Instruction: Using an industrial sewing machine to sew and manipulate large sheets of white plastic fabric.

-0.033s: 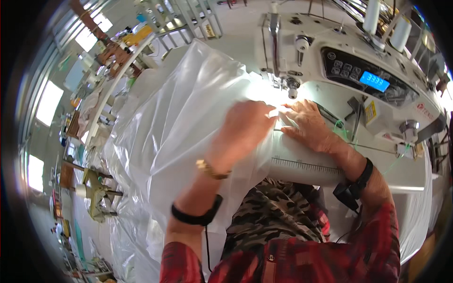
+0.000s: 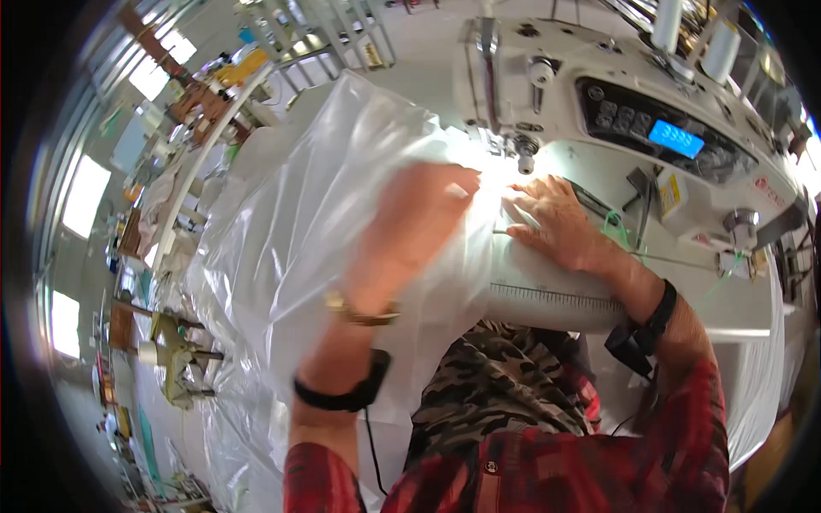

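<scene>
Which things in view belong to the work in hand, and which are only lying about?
Likely in the work:
- white sheet, beneath the left hand
- sewing machine, just beyond the right hand

Apparently apart from it:
- yellow item, upper left
- metal frame, top left

White glare burns beneath the sewing machine [image 2: 564,111]; my left hand [image 2: 410,218] smears with motion blur. The translucent sheeting [image 2: 282,231] shines, windows [image 2: 87,197] at left blow out, and fisheye distortion bends edges toward a black rim.
</scene>
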The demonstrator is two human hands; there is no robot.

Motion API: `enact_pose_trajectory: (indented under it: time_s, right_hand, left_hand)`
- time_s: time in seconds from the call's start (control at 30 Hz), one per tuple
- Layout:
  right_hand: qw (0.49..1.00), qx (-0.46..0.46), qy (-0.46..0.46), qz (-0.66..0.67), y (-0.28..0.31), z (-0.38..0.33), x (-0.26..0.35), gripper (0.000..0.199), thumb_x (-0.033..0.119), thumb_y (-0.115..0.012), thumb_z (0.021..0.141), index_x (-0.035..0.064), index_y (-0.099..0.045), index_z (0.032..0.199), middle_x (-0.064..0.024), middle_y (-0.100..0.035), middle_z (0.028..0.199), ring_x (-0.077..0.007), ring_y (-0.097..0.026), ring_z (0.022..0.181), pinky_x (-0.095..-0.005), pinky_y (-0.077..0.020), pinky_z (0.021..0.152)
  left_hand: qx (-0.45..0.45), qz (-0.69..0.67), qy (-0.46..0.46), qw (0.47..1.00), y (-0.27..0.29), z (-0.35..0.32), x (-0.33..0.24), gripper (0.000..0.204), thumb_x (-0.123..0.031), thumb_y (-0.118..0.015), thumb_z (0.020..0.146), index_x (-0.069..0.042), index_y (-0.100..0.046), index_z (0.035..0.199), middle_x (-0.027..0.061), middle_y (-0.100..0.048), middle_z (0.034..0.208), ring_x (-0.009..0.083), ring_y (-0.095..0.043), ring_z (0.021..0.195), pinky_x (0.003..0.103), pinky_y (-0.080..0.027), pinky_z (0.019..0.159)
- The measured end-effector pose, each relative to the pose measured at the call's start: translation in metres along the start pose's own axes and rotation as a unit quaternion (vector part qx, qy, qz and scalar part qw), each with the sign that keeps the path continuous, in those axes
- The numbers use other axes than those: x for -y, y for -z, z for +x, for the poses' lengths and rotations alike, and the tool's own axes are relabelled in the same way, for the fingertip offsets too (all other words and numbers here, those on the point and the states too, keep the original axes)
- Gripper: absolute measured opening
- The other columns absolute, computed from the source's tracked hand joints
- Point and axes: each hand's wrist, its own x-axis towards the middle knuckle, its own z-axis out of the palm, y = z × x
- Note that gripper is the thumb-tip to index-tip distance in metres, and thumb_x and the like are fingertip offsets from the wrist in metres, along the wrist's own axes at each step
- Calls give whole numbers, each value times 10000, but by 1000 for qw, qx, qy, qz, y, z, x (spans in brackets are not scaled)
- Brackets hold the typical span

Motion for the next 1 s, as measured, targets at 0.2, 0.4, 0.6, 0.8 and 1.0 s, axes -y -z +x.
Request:
enact_pose_trajectory:
  time_s: [0.2, 0.4, 0.6, 0.8, 1.0]
  right_hand:
    - [999, -5, 11, 35, -2, 1, -12, 531, 400, -603, 929, 35, -584, 1314, -140, -584, 1301, -311, -471, 1231, -443, -314, 1075]
    - [1000, -11, 17, -20, 2, -1, -6, 412, 306, -608, 916, 129, -619, 1288, -70, -632, 1161, -230, -541, 1151, -384, -392, 1018]
    - [994, -72, 49, -71, -26, 19, 21, 273, 160, -600, 883, 152, -666, 1148, -36, -615, 942, -206, -596, 993, -384, -462, 895]
    - [996, 1, -44, -73, -8, 16, 41, 179, 159, -510, 939, 112, -645, 1046, -90, -634, 1001, -256, -596, 1037, -440, -431, 946]
    - [989, -80, -124, -31, -8, -4, 5, 178, 133, -561, 892, 109, -653, 1043, -110, -628, 961, -285, -588, 999, -470, -421, 922]
  left_hand:
    - [-173, 256, 63, 949, 136, -31, 128, 341, -249, -580, 975, 6, -661, 1186, 152, -705, 1112, 247, -683, 967, 336, -525, 847]
    - [-114, -53, 267, 955, 88, -85, 235, 459, -267, -705, 874, -10, -591, 1238, 241, -610, 1229, 427, -581, 1118, 414, -479, 927]
    - [-63, 299, 183, 934, 31, -75, 208, 252, -239, -653, 872, -37, -573, 999, 212, -640, 906, 410, -638, 862, 451, -496, 733]
    - [-147, 302, 202, 920, 82, -202, 244, 182, -225, -609, 886, -74, -572, 980, 149, -666, 853, 357, -663, 834, 484, -480, 694]
    - [78, 526, 494, 688, 160, -350, 191, 192, -107, -630, 803, -103, -729, 968, 155, -715, 1047, 325, -685, 992, 445, -546, 834]
